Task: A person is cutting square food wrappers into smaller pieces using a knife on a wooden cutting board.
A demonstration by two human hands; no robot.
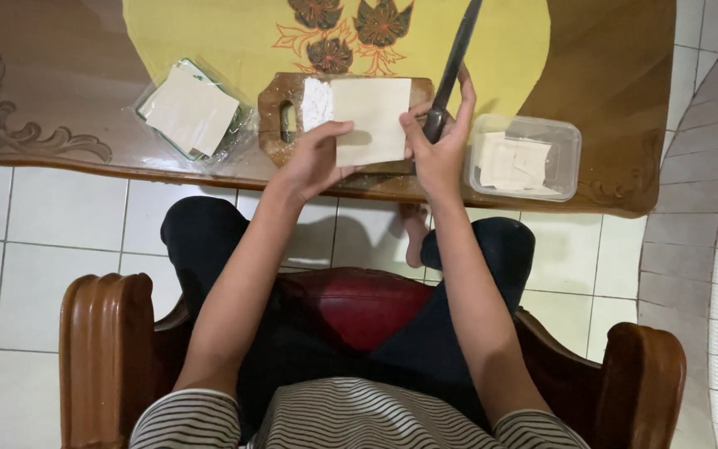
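Wooden brown table w/ carved edge (51, 100) fills the top of the view, w/ a yellow round mat w/ a flower print (234, 37) on it. Far left on the mat sits 1 clear plastic pack of pale square sheets (191, 110), open & within reach, prob. so the sheets are easy to grab. Next comes 1 small wooden cutting board w/ a handle hole (280, 112), set right at the table edge near the person. On it lies 1 pale square sheet (373, 112), flat, w/ a bit of white powder beside it. The left hand (313, 158) is half curled, thumb & fingertips pinching the sheet's lower left edge, it seems to keep it from sliding. The right hand (440, 145) is closed around the handle of 1 long dark knife (456, 54), blade pointing up & away, w/ the thumb also resting on the sheet's right edge. Far right is 1 clear plastic box (571, 145) w/ a few small cut pale squares inside, maybe 4 or 5, hard to count. Below, the person sits in 1 wooden armchair w/ a red seat (351, 308).
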